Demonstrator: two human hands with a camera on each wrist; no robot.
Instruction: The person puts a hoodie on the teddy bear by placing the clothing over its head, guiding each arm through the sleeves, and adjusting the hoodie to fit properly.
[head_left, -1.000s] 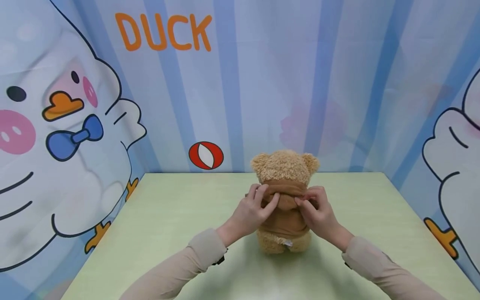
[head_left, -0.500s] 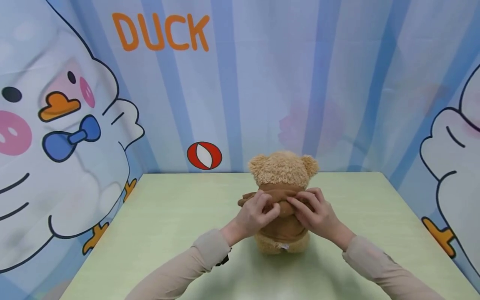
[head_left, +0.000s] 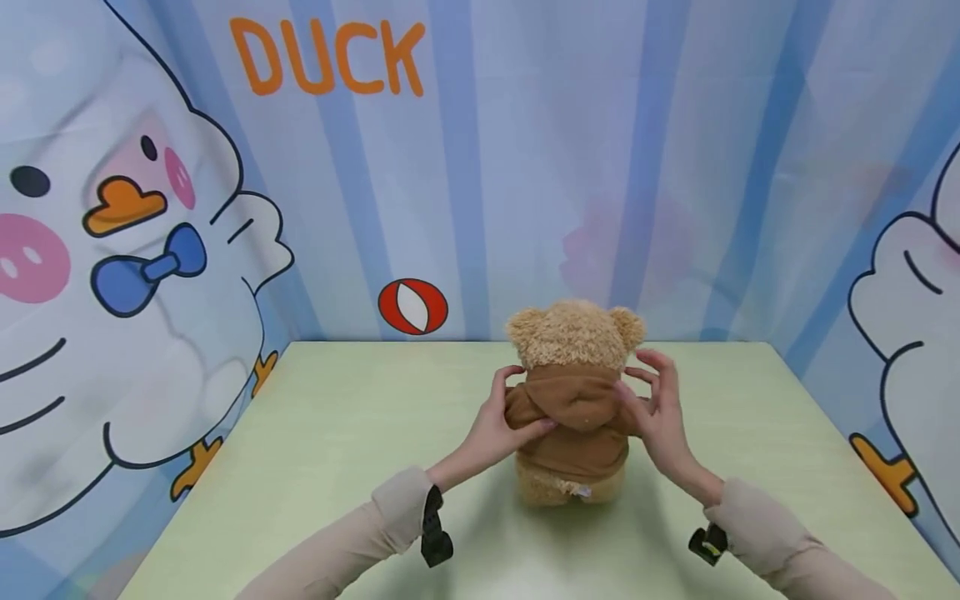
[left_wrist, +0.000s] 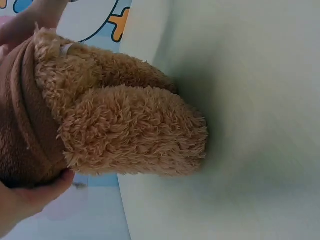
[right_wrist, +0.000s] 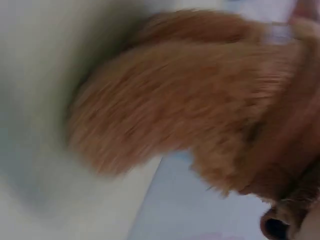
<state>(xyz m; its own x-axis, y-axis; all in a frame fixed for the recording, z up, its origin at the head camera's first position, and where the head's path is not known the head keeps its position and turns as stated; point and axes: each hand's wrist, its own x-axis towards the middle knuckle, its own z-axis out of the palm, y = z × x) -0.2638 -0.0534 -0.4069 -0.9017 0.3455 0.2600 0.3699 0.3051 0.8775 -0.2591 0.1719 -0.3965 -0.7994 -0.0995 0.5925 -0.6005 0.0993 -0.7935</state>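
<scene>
A curly tan teddy bear (head_left: 576, 335) stands on the table with its back to me, wearing a brown hoodie (head_left: 573, 458). The hood (head_left: 581, 404) hangs down behind its neck. My left hand (head_left: 495, 425) holds the bear's left side, thumb across the back and fingers reaching round the sleeve. On the other side my right hand (head_left: 663, 421) has its fingers spread, the thumb touching the hoodie near the shoulder. The left wrist view shows a furry leg (left_wrist: 140, 132) close up; the right wrist view shows the other leg (right_wrist: 160, 100), blurred. The bear's front is hidden.
The pale green table (head_left: 375, 417) ends at a blue striped curtain (head_left: 525, 167) just behind the bear. Large duck pictures are printed on the side curtains. A black strap (head_left: 433, 525) is on my left wrist, another black device (head_left: 707, 543) on my right.
My hands have moved apart from the middle of the hood to the bear's two sides. The hood lies flatter and wider, and the right fingers have let go of its edge.
</scene>
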